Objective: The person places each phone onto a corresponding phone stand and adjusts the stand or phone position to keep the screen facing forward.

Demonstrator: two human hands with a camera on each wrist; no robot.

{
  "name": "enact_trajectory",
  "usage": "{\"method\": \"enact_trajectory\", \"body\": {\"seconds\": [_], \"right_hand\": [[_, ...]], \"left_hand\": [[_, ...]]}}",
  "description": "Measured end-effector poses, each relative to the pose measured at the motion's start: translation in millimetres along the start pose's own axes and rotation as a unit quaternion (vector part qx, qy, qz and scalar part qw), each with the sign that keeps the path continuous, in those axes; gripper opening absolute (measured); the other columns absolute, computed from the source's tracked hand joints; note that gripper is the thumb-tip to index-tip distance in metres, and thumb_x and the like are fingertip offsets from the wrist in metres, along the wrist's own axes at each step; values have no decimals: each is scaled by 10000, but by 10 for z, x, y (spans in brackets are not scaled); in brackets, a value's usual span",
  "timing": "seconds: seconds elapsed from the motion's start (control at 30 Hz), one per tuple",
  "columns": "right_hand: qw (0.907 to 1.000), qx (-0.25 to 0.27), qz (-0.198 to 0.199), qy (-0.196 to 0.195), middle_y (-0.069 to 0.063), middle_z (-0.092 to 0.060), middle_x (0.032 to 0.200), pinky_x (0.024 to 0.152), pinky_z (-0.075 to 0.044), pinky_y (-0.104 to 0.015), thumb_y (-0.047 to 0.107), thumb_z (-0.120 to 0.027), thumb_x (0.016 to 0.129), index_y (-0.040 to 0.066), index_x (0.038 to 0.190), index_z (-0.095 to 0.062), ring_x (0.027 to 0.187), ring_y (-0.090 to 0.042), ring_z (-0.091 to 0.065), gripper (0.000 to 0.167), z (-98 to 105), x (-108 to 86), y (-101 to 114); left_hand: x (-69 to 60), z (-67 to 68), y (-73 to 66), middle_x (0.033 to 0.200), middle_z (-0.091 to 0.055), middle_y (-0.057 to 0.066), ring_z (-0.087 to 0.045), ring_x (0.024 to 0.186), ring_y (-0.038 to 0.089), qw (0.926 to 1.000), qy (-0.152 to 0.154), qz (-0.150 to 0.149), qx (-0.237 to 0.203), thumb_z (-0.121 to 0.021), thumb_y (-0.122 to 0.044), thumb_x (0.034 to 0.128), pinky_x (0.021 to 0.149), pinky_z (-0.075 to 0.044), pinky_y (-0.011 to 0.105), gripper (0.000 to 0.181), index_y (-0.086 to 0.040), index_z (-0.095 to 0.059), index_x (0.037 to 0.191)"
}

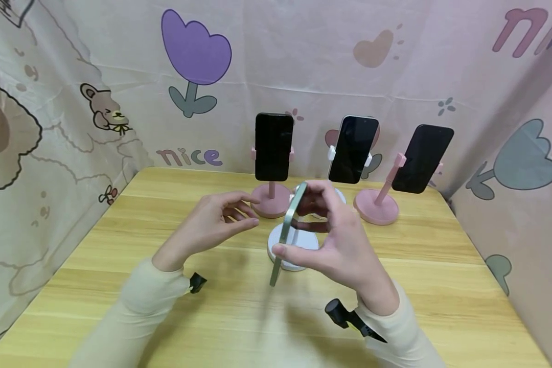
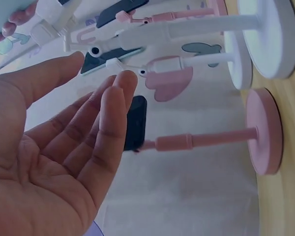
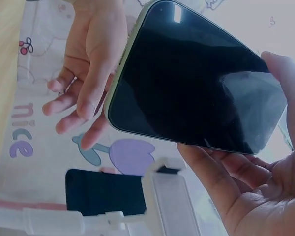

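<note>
My right hand [image 1: 340, 240] grips a smartphone [image 3: 187, 83] by its edges, thumb on one side and fingers on the other. In the head view the phone is almost edge-on, showing a pale green frame; its dark screen faces the right wrist camera. Just beyond the phone stands a white phone stand [image 1: 309, 241], partly hidden by it. That stand's white clamp [image 3: 174, 196] shows below the phone in the right wrist view, holding no phone. My left hand [image 1: 213, 220] hovers left of the phone, fingers loosely bent and holding nothing.
Along the back stand a pink stand [image 1: 269, 199] with a black phone [image 1: 274, 148], a white stand holding another phone [image 1: 354, 148], and a second pink stand [image 1: 377, 207] with a tilted phone [image 1: 423, 158]. A printed cloth [image 1: 280, 61] hangs behind the wooden table [image 1: 211, 327].
</note>
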State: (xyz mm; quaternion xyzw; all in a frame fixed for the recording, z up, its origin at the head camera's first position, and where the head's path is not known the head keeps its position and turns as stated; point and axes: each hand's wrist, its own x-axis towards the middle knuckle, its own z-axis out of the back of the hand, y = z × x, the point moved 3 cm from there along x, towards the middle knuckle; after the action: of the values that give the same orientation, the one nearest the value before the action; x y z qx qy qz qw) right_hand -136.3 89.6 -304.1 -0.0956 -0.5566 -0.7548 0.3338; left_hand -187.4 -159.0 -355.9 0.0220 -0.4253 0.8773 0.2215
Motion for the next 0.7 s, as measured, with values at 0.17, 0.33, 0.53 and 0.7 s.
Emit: {"method": "enact_trajectory", "body": {"seconds": [0.17,0.33,0.53,0.7], "right_hand": [[9995,7,184,-274,-67,-732,1120,868,-677,-366,-3,-928,747,4,1330,-500,1014,-191,-759,723,139,15,-4],[9974,164,211,-675,-151,-713,1060,847,-677,-328,-88,-877,762,-32,1316,-495,958,-226,-758,676,275,20,-6],[9926,476,190,-1098,-208,-701,1055,834,-675,-306,-121,-834,771,57,1315,-550,935,-236,-754,639,407,18,-7],[9883,758,217,-1304,-192,-709,1040,849,-671,-318,-153,-803,788,95,1292,-559,925,-240,-752,612,478,22,-34]], "left_hand": [[27,-53,-119,1095,-817,-35,-779,959,109,9993,67,-167,-314,-828,-174,965,805,-648,272,322,-175,-757,1278],[35,-90,-229,1140,-817,-29,-783,981,104,9978,90,-381,-529,-826,-155,963,814,-660,287,331,-159,-760,1288],[30,-125,-311,1136,-819,-41,-785,975,89,9969,23,-495,-611,-838,-163,954,795,-663,289,323,-162,-770,1270],[52,-177,-364,1146,-813,-32,-787,988,101,9954,-51,-615,-734,-837,-153,954,820,-665,291,320,-155,-765,1266]]}}
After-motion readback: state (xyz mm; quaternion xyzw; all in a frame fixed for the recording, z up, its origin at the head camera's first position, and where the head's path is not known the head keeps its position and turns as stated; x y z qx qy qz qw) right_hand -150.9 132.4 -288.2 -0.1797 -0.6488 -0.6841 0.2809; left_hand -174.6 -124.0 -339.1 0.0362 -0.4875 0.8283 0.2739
